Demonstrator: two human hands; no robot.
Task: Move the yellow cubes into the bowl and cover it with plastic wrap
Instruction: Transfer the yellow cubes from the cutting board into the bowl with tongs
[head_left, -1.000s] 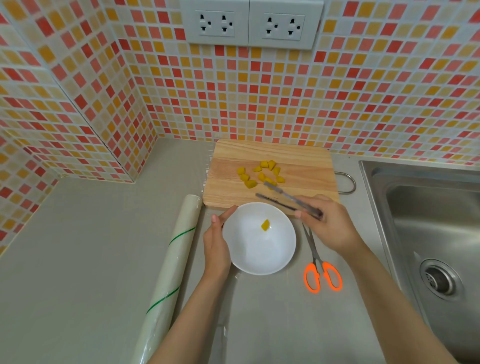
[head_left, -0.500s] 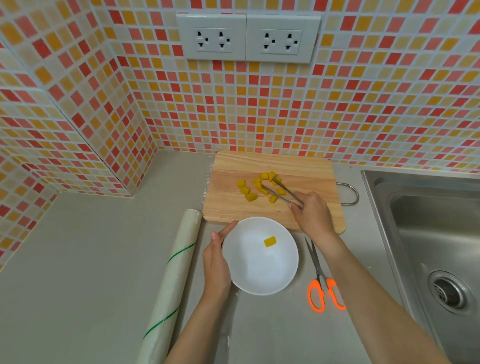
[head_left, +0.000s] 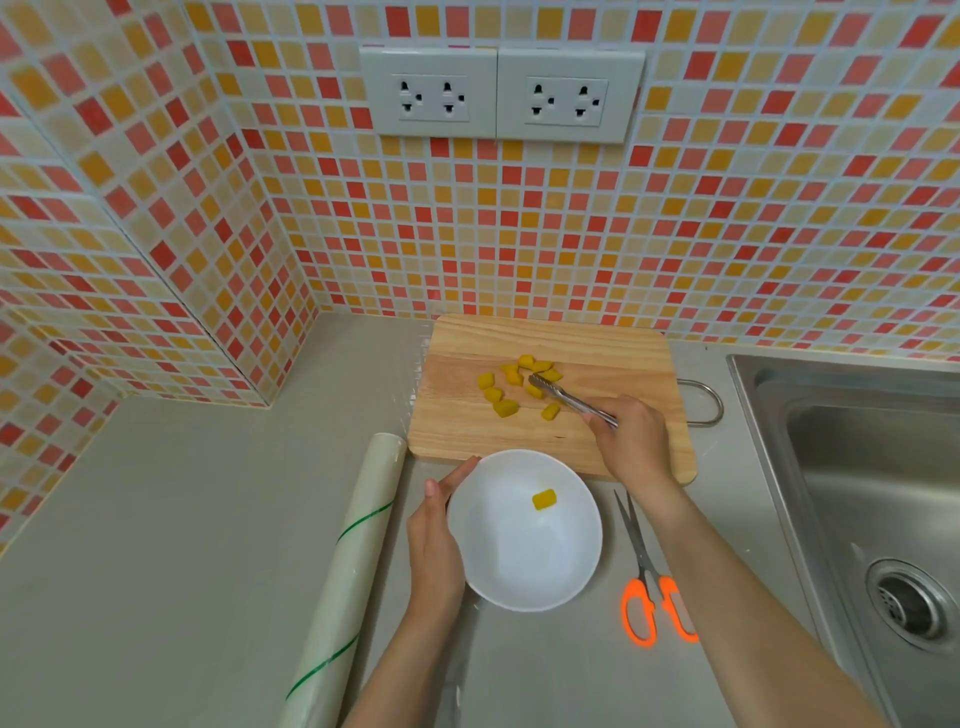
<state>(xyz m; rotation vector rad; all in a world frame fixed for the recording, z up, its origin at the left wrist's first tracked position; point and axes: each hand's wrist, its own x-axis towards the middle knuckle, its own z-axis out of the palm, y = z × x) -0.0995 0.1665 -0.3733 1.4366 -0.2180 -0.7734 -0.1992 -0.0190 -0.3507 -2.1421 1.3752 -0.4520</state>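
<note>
Pale plastic-wrap roll (head_left: 358, 561) left of the round white bowl (head_left: 509, 571), left hand (head_left: 434, 540) straight-fingered against its side, one yellow cube (head_left: 544, 499) inside, other yellow cubes (head_left: 504, 408) beyond it on the wooden board (head_left: 613, 358), right hand (head_left: 634, 441) gripping slim metal tongs (head_left: 569, 400) there.

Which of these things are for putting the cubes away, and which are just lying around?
For the job: cubes, bowl, tongs, wrap roll, board.
Lying about: scissors (maybe for cutting wrap later), sink, sockets.

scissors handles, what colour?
Orange. The scissors lie right of the bowl on the counter; clearest in the head view, the only one.
</note>
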